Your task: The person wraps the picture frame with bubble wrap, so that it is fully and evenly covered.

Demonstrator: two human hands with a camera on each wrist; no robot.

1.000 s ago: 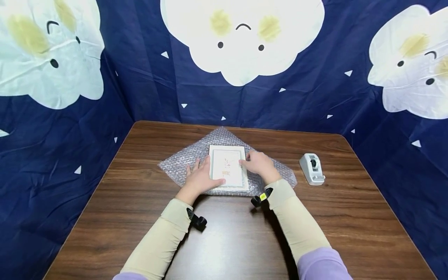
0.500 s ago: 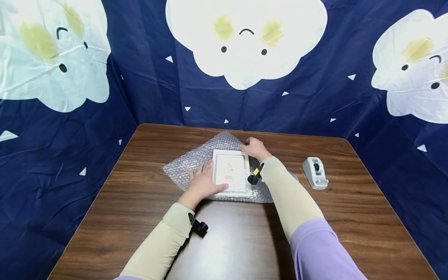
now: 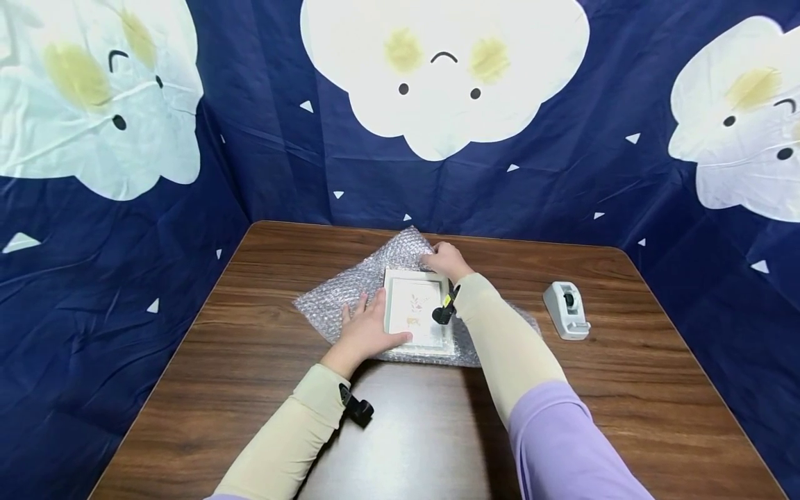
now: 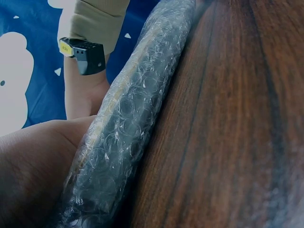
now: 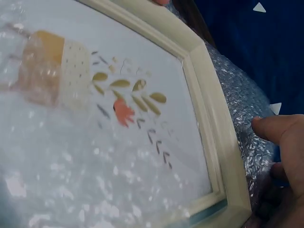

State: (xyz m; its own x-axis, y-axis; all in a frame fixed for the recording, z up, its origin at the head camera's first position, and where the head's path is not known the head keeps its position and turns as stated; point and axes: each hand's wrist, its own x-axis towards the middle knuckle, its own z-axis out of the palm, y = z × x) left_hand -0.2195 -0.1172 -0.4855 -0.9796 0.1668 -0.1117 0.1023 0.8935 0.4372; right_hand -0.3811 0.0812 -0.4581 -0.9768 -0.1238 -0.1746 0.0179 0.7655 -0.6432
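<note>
A cream picture frame (image 3: 423,295) with a plant print lies on a sheet of bubble wrap (image 3: 331,292). Part of the wrap is folded over the print's lower portion, as the right wrist view shows on the frame (image 5: 216,109). My left hand (image 3: 367,332) rests on the frame's left side, fingers spread and thumb across its lower part. From the left wrist, wrap (image 4: 128,109) is seen covering the near edge, beside that hand (image 4: 38,166). At the frame's far edge my right hand (image 3: 448,261) pinches the bubble wrap between thumb and fingers (image 5: 280,128).
A white tape dispenser (image 3: 566,310) stands on the wooden table (image 3: 625,389), to the right of the wrap. Behind the table's far edge hangs a dark blue cloth (image 3: 262,153) printed with white clouds. Each wrist wears a small black camera (image 3: 360,410).
My right hand has gone from the frame's right side to its far edge and taken hold of the wrap there, whose far corner has risen slightly. The left hand stays on the frame.
</note>
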